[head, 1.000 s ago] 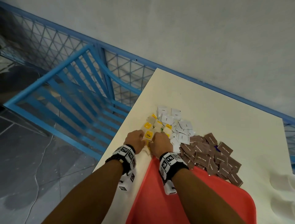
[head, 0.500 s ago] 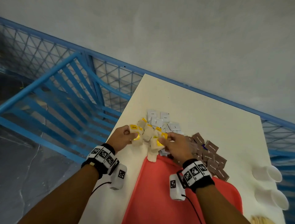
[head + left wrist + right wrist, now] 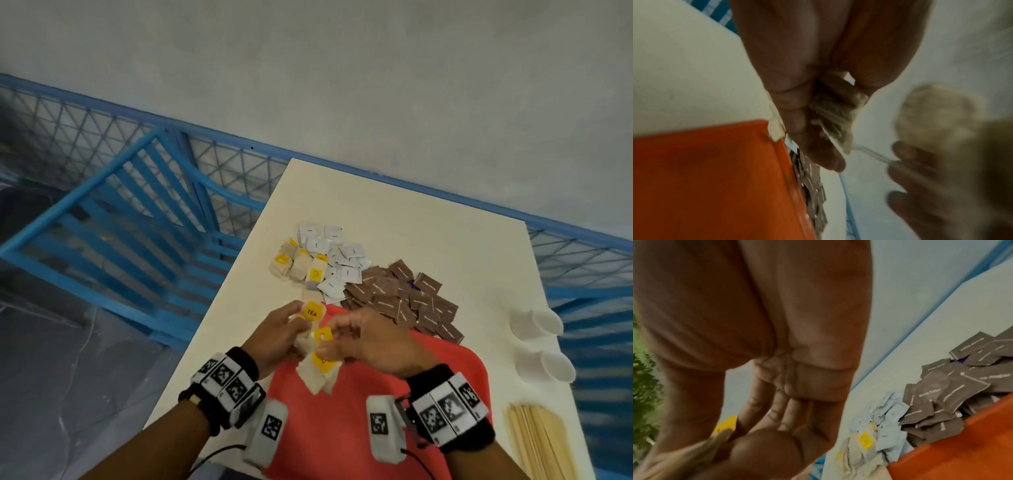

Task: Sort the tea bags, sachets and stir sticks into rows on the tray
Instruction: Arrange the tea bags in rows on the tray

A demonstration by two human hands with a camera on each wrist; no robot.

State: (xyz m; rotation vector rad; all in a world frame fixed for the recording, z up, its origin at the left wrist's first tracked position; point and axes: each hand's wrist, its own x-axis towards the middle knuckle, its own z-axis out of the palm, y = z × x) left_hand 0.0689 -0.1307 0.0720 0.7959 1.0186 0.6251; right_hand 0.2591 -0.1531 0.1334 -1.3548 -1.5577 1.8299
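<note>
Tea bags [image 3: 317,363] lifted in a tangled clump over the far-left corner of the tray [image 3: 346,431]. My left hand [image 3: 277,337] fingers pinch several; my right hand [image 3: 370,342] pinches one by its tag. Step: separating them. Next, probably: free the strings, lay one on the tray. Sachets [image 3: 404,298] on the counter [image 3: 428,233] beyond.

cream table [image 3: 394,205] under red tray [image 3: 342,428], sachet heaps [image 3: 394,294], cups [image 3: 537,322], sticks [image 3: 537,442]

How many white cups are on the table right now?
2. The far cup lies by the right edge of the table, right of the brown sachets. The near cup lies just behind the stir sticks. More could be out of frame.
</note>
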